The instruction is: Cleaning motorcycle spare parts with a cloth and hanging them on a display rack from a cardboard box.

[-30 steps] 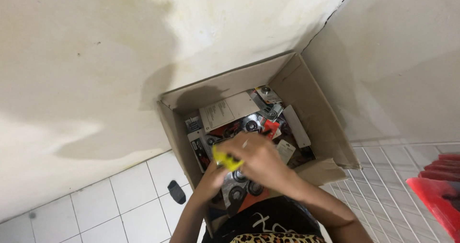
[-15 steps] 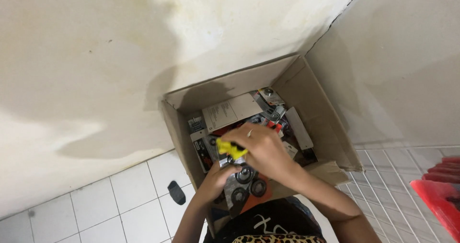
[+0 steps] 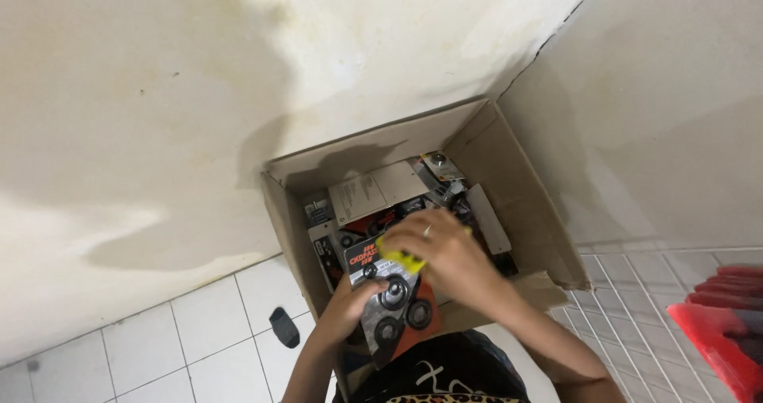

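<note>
Yellow is the colour of the little thing [image 3: 401,256] pinched in the right hand [image 3: 445,252]. The fingers of that hand are curled shut around it, and only a bit of the yellow thing peeks out by the thumb. There is a thin ring [image 3: 427,230] on one finger. I cannot tell what the yellow thing really is, because the hand hides most of it.

The left hand [image 3: 350,304] is just below and beside it. It is closed on the edge of a flat pack of dark round wheels [image 3: 393,304]. The pack has a red and black card behind clear plastic, and it tilts up out of the box. The yellow thing sits right over the top of this pack.

Both hands are inside an open brown cardboard box [image 3: 509,180]. The box is full of other stuff: a flat pale card box [image 3: 377,192] near the back, and small shiny metal parts [image 3: 441,172] near the back corner.

The cardboard box stands on a white tile floor [image 3: 214,323], pushed into the corner of two cream walls [image 3: 159,93]. A small black thing [image 3: 284,327] lies on the tiles, left of the box. A red plastic crate [image 3: 719,323] shows at the right edge, well apart from the box.
</note>
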